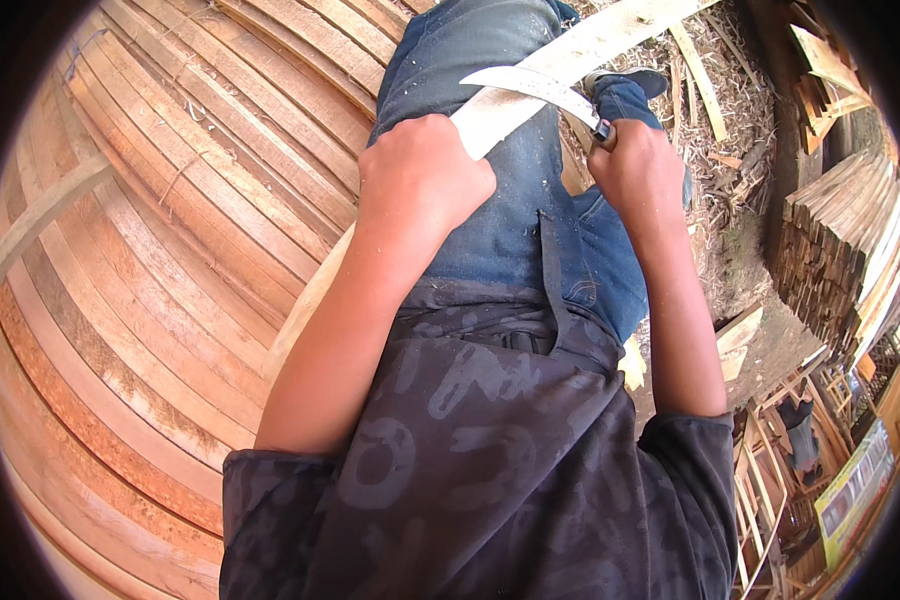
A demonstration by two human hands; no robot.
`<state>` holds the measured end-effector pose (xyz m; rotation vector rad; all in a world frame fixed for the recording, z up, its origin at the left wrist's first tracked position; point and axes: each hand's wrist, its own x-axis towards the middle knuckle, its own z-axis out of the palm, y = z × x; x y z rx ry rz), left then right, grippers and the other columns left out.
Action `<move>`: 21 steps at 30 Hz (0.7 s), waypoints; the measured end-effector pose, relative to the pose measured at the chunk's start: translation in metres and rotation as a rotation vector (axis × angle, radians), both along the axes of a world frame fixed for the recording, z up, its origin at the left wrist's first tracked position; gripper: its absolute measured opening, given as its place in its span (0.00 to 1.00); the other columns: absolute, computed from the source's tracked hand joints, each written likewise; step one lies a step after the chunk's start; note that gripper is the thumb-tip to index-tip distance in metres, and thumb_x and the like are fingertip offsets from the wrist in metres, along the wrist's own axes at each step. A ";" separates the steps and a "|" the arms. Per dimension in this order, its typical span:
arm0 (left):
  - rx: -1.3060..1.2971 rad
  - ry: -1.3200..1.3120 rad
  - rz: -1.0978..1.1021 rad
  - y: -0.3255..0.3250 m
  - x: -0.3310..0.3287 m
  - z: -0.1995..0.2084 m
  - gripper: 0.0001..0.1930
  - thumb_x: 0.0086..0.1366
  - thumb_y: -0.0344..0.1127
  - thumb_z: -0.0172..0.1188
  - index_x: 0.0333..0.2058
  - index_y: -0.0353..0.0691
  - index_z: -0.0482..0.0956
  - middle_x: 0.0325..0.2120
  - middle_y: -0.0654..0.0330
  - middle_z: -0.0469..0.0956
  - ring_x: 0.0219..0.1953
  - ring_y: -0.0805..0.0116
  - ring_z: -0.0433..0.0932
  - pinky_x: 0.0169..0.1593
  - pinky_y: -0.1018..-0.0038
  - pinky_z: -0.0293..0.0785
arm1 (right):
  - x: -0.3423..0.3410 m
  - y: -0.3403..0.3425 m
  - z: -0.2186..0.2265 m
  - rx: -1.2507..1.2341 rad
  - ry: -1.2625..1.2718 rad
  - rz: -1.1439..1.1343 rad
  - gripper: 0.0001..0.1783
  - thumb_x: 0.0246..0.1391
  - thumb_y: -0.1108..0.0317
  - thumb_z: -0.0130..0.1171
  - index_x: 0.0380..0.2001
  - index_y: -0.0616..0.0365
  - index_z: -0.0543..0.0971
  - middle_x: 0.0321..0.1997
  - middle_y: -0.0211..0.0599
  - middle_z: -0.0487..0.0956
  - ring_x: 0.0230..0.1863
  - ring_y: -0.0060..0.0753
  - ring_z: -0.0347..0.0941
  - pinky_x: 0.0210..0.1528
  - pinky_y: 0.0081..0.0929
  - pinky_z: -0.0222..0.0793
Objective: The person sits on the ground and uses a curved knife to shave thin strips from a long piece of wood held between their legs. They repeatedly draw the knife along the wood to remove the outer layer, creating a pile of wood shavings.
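Observation:
A long pale wooden plank [595,48] runs slantwise across my thighs, from the upper right down past my left forearm. My left hand [425,185] is closed around it, hiding its edge at the grip. In my right hand [638,170] is a sickle [535,84], held by its dark handle with the fingers wrapped round. Its curved, light-coloured blade points left and lies over or just above the plank, beyond my left hand. Whether the blade touches the wood I cannot tell.
Stacked boards [160,290] fill the left side beside my leg. Wood shavings [715,200] and loose offcuts [698,80] cover the ground at the right. Farther right stands a bundle of thin slats [835,240], with a yellow printed sign [855,490] and wooden frames below it.

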<state>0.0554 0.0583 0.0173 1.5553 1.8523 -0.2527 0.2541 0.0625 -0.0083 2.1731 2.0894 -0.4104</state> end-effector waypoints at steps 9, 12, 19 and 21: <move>-0.059 0.037 0.018 0.009 0.004 0.005 0.18 0.51 0.38 0.53 0.34 0.29 0.81 0.32 0.39 0.78 0.38 0.43 0.78 0.45 0.59 0.73 | 0.014 0.011 -0.008 0.049 0.007 0.010 0.10 0.43 0.66 0.55 0.17 0.60 0.80 0.22 0.54 0.79 0.26 0.55 0.78 0.34 0.45 0.75; -0.044 0.040 -0.007 0.004 0.005 0.005 0.17 0.50 0.37 0.54 0.33 0.30 0.81 0.31 0.40 0.79 0.37 0.45 0.79 0.44 0.59 0.74 | 0.045 0.026 -0.026 -0.091 0.046 -0.210 0.11 0.44 0.65 0.56 0.17 0.61 0.79 0.22 0.52 0.79 0.24 0.51 0.78 0.31 0.41 0.76; -0.055 0.089 -0.004 0.010 0.009 0.004 0.16 0.50 0.37 0.53 0.32 0.28 0.80 0.30 0.38 0.78 0.37 0.43 0.78 0.43 0.59 0.74 | 0.056 0.020 -0.018 0.071 0.020 -0.169 0.12 0.45 0.63 0.55 0.21 0.61 0.81 0.23 0.51 0.79 0.27 0.53 0.78 0.34 0.43 0.75; -0.045 0.047 0.010 0.008 0.006 0.001 0.16 0.50 0.36 0.54 0.32 0.29 0.80 0.30 0.38 0.78 0.37 0.43 0.78 0.42 0.59 0.74 | 0.029 0.013 -0.015 0.042 0.019 -0.027 0.12 0.45 0.63 0.54 0.19 0.60 0.80 0.23 0.51 0.79 0.27 0.53 0.78 0.35 0.43 0.75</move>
